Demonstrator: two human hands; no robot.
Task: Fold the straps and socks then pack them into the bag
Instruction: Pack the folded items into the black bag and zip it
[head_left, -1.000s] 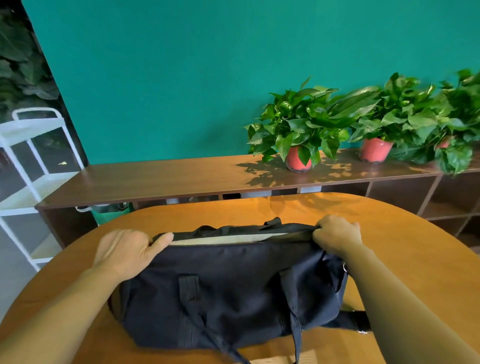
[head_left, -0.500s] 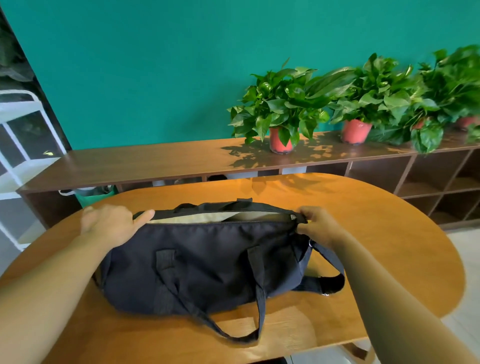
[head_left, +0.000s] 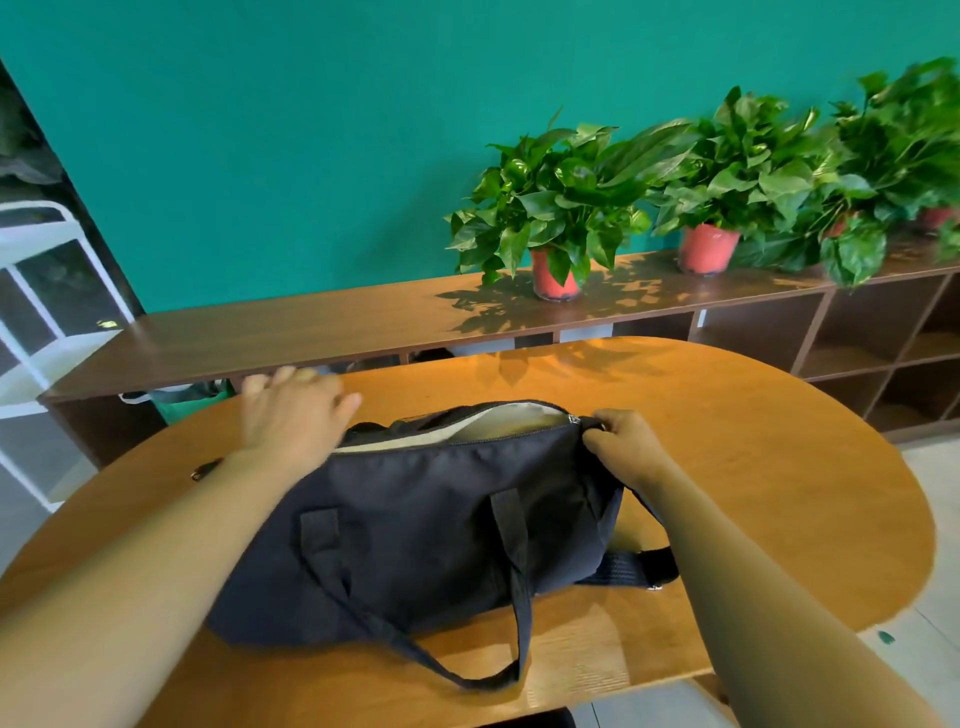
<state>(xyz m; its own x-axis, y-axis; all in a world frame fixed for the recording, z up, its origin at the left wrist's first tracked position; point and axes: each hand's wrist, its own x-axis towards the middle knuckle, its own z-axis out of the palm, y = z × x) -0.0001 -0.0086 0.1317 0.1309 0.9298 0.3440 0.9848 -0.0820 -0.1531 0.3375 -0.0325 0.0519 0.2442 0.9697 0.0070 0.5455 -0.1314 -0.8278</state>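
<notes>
While right hand (head_left: 621, 447) grips, slack fabric bag (head_left: 441, 519)

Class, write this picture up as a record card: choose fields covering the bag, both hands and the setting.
surface: table, oval, wooden
bag: black, on the table, zip open, pale lining showing
left hand: open, fingers spread, above the bag's left end
right hand: grips the bag's right end by the zip
strap: black, lying by the bag's right end
socks: none in view
background: potted plants on a shelf
</notes>
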